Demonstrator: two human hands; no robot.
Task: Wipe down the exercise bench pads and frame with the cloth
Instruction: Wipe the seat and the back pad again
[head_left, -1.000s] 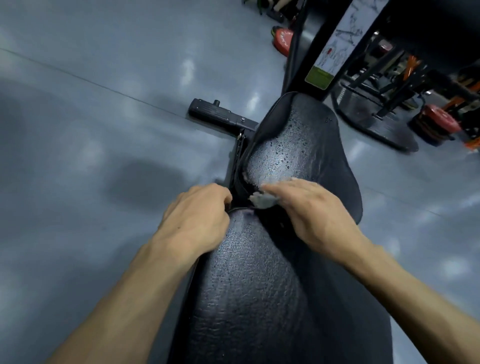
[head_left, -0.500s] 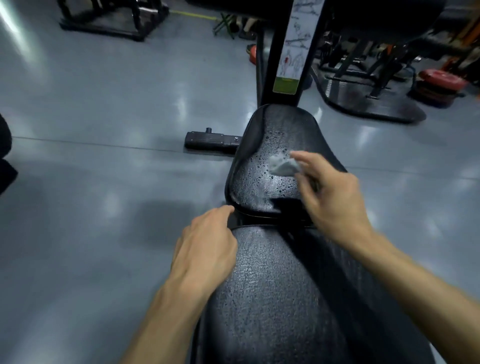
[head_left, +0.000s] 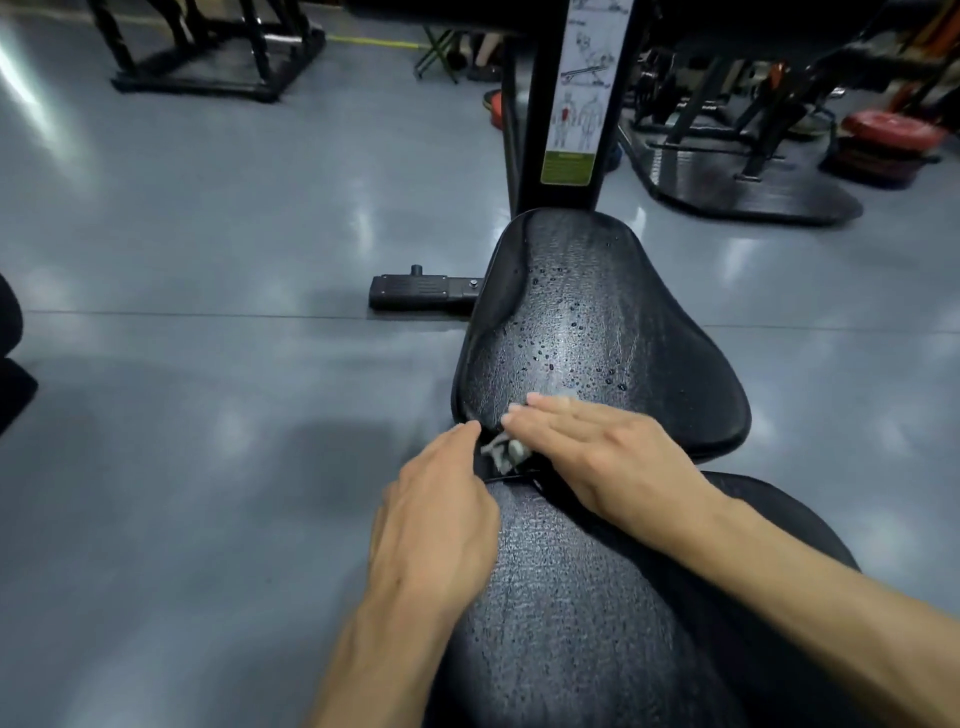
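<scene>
A black exercise bench runs away from me. Its far seat pad (head_left: 597, 322) is dotted with water drops, and the long near pad (head_left: 571, 597) lies under my arms. My right hand (head_left: 597, 452) lies flat with straight fingers, pressing a small grey cloth (head_left: 504, 448) onto the near edge of the seat pad at the gap between the pads. Most of the cloth is hidden under the palm. My left hand (head_left: 441, 514) rests on the left edge of the near pad, fingertips at the gap.
A black upright post (head_left: 569, 104) with an instruction sticker rises just beyond the seat pad. A black frame foot (head_left: 423, 292) sticks out left on the grey floor. Racks, a black mat and red weight plates (head_left: 891, 132) stand at the back.
My right hand has pulled the cloth back from the middle of the seat pad to its near edge and now lies flat on it. My left hand has stayed at the gap.
</scene>
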